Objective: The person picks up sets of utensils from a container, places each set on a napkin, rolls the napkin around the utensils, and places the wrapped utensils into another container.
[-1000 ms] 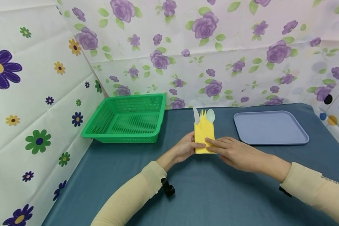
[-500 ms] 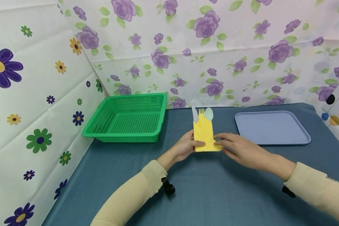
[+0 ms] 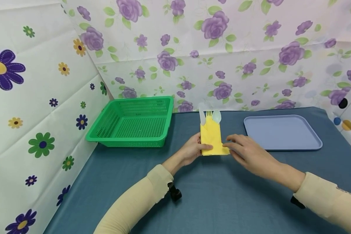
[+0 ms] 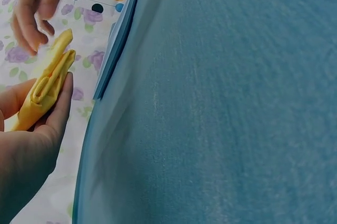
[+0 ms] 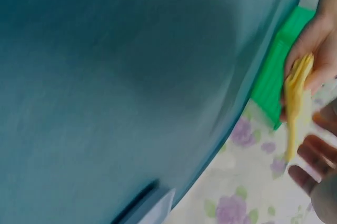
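In the head view my left hand grips a folded yellow napkin, thumb across its front and fingers behind. A white plastic knife, a yellow fork and a pale spoon stick up from its top. My right hand is at the napkin's lower right corner, fingers loosely bent. The left wrist view shows a gap between the right fingertips and the folded layers of the napkin. The napkin's lower right edge flares outward.
A green perforated basket stands at the back left of the blue-covered table. A flat light-blue tray lies at the back right. Flowered cloth hangs behind the table.
My right hand has moved right, off the napkin's front to its lower right corner, and the napkin's bottom edge now spreads wider that way. The left hand keeps its grip.
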Demonstrator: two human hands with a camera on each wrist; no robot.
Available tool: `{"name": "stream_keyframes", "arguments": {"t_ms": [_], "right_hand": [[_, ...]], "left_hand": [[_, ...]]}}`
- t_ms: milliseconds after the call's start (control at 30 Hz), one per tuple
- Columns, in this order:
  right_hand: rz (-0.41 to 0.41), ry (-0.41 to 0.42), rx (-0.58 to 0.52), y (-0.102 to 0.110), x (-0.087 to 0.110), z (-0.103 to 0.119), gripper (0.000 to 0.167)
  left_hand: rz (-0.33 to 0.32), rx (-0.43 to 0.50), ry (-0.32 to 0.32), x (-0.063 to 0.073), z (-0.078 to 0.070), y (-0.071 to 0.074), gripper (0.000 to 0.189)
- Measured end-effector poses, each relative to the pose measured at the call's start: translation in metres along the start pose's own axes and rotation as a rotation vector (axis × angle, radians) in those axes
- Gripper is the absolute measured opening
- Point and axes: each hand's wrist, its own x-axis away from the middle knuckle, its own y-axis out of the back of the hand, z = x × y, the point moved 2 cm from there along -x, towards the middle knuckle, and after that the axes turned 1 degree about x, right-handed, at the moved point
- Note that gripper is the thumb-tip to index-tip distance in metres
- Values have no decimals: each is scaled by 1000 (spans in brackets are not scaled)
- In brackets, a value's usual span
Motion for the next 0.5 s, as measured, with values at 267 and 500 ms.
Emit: {"name": "stream_keyframes", "arguments": {"t_ms": [267, 500], "right_hand": [[-147, -145, -6, -7, -1, 13, 28], [-133, -258, 1, -9, -3, 7, 28]], "left_hand": [[-9, -11, -15, -3, -5, -1, 56], [0, -14, -22, -2, -9, -3, 56]]}}
